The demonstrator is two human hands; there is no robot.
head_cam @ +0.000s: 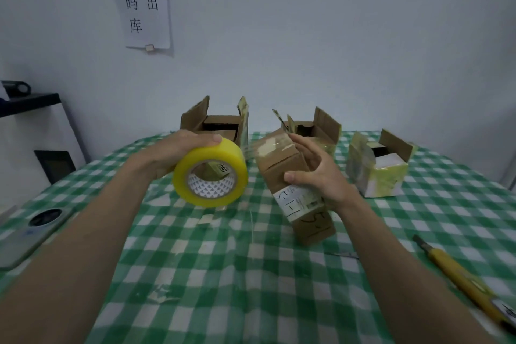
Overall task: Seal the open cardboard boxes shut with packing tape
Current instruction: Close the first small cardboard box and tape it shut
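Note:
My left hand [178,152] grips a yellow roll of packing tape [210,173], held on edge just above the table. A clear strip of tape runs from the roll to the top of a small brown cardboard box [282,165]. My right hand [318,173] holds that box tilted, its flaps closed and a white label on its side. Three open boxes stand behind: one at the back centre [215,123], one behind my right hand [318,126], and one wrapped in yellowish tape at the right [379,165].
A green and white checked tablecloth [251,274] covers the table. A yellow utility knife [458,274] lies at the right front. A phone [33,229] lies at the left edge. A white appliance [36,131] stands at the left. The wall behind carries a paper notice [142,0].

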